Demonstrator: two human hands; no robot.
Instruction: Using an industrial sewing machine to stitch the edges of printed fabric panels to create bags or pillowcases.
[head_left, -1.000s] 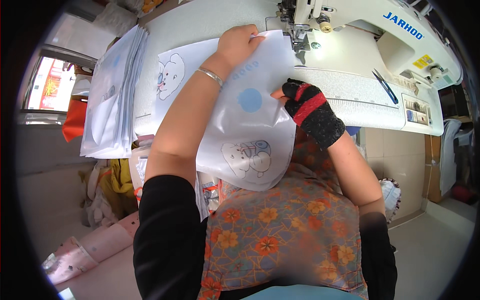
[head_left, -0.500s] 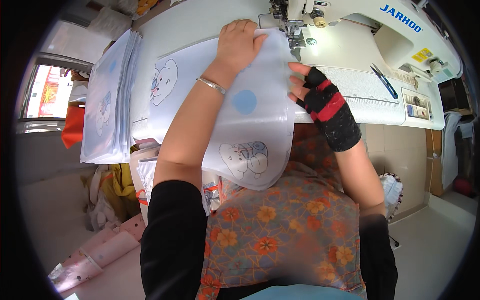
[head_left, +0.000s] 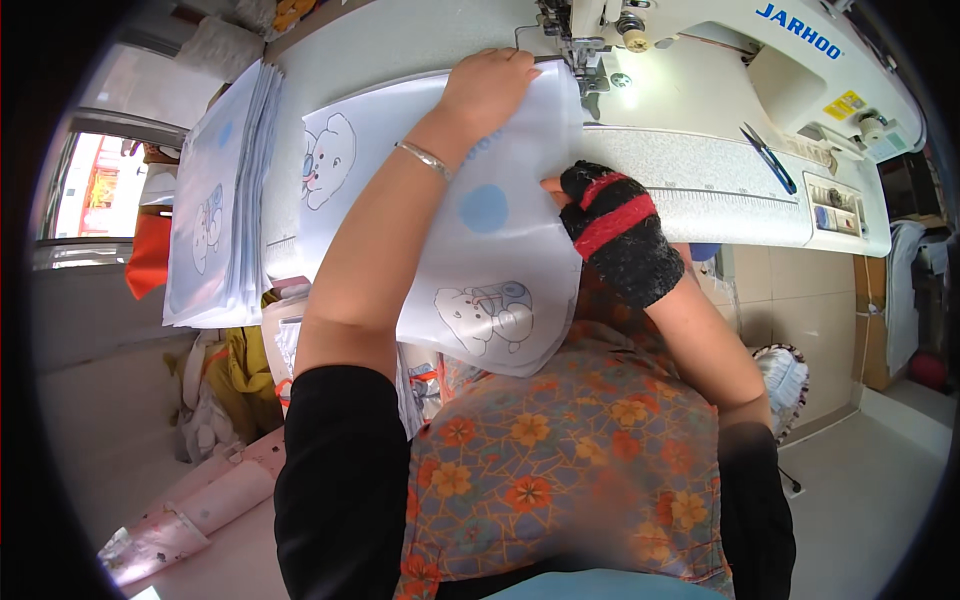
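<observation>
A white sheet [head_left: 530, 240], apparently thin fabric or film, lies on the sewing machine bed with its lower end hanging over the front edge. It bears printed cartoon bears and a blue dot. At its far edge, just left of the presser foot [head_left: 588, 75], my left hand [head_left: 488, 88] is closed on the sheet, thumb and fingers drawn together. My right hand [head_left: 612, 228], in a black and red fingerless glove, is closed at the sheet's right edge, pinching it. Most of the right fingertips are hidden.
A stack of similar printed sheets [head_left: 215, 220] hangs over the table's left side. Small scissors [head_left: 770, 160] lie on the machine bed [head_left: 700, 170] at right, near a small compartment of sewing parts [head_left: 835, 208]. The machine head [head_left: 790, 60] overhangs the back right.
My right hand has moved left and toward me, its spread fingers closing on the sheet's edge. My left hand has shifted slightly right, its thumb drawing in to the fingers.
</observation>
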